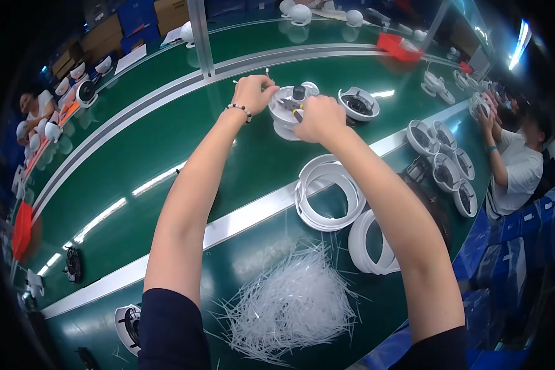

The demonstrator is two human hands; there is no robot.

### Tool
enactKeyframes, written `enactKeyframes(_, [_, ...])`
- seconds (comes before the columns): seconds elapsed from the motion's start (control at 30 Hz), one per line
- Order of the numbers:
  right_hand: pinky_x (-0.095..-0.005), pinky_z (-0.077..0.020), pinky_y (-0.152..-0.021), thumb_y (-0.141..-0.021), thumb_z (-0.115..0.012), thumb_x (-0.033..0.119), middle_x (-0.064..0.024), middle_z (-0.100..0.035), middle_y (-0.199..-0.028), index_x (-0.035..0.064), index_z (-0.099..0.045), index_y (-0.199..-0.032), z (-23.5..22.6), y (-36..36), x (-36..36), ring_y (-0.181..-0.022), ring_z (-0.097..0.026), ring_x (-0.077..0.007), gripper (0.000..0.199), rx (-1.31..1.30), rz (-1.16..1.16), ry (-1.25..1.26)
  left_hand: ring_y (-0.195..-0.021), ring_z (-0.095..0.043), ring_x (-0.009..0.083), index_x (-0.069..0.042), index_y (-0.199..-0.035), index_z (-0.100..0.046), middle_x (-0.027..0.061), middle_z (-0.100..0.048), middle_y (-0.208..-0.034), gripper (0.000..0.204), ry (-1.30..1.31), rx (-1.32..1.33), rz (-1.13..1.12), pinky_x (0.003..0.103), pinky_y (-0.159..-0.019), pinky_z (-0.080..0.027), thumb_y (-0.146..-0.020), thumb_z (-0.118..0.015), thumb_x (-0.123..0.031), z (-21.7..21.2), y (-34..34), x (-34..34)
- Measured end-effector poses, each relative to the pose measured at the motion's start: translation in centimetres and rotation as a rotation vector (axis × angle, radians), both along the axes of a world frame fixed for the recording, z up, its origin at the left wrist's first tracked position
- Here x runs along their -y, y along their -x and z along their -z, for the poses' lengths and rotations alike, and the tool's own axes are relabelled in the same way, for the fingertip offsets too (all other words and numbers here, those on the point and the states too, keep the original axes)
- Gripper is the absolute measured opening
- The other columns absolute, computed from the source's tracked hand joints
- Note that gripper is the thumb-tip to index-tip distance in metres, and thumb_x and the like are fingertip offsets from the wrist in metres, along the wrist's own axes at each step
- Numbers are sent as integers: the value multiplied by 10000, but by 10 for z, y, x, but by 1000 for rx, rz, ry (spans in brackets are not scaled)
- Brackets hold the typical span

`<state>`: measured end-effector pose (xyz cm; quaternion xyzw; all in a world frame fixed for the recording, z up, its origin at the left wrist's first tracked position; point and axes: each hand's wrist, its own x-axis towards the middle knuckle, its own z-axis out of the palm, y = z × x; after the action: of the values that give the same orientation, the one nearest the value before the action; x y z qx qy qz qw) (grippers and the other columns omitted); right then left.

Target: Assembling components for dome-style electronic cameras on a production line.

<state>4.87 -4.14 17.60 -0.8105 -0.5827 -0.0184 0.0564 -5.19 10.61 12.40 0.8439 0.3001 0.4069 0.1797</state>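
White housing (282, 115), right hand (322, 118) gripping pliers (298, 115), left hand (251, 94) with unclear grip, illegible label (528, 217)

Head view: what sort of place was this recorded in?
Probably a factory assembly line, judging by the long green work surface edged with metal strips, the repeated white round housings along it, and a co-worker in a white top handling a similar white part.

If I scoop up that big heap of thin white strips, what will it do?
The heap of strips would probably shed loose pieces, because some already lie scattered round its edge. It may feel light for its size, since the strips look thin. Each strip is likely bendy but a bit springy, as many poke out fairly straight.
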Motion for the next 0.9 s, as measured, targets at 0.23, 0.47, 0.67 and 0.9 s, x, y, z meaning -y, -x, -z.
enactKeyframes(0.23, [-362,-439,-763,-604,-652,245,-119,-611,-900,73,-630,-845,1,1,-5,-923,-569,-273,297,-19,60,6,-920,-562,289,-31,-653,-610,118,-556,-1101,153,-27,-63,31,351,-808,-438,-701,-648,-172,-10,-13,8])
enactKeyframes(0.47, [-350,-471,-750,-609,-646,245,-113,-616,-896,54,-624,-843,-3,-8,4,-899,-590,-263,303,-87,101,-7,-921,-562,289,-28,-643,-611,125,-558,-1097,153,-68,-59,3,350,-813,-437,-703,-645,-164,-11,-23,15])
enactKeyframes(0.67, [-376,-492,-725,-581,-655,201,-190,-613,-811,-3,-627,-775,7,-13,0,-818,-602,-320,283,-23,22,-160,-936,-561,281,-37,-696,-617,111,-591,-1038,169,-89,-74,26,347,-803,-437,-728,-630,-202,-8,-29,16])
enactKeyframes(0.9, [-358,-494,-654,-584,-651,238,-156,-624,-738,17,-647,-828,-32,-46,48,-704,-613,-297,329,-10,-37,-356,-569,-624,134,17,-788,-605,78,-640,-673,144,255,440,161,233,-499,-491,-797,-575,-123,-57,26,54])
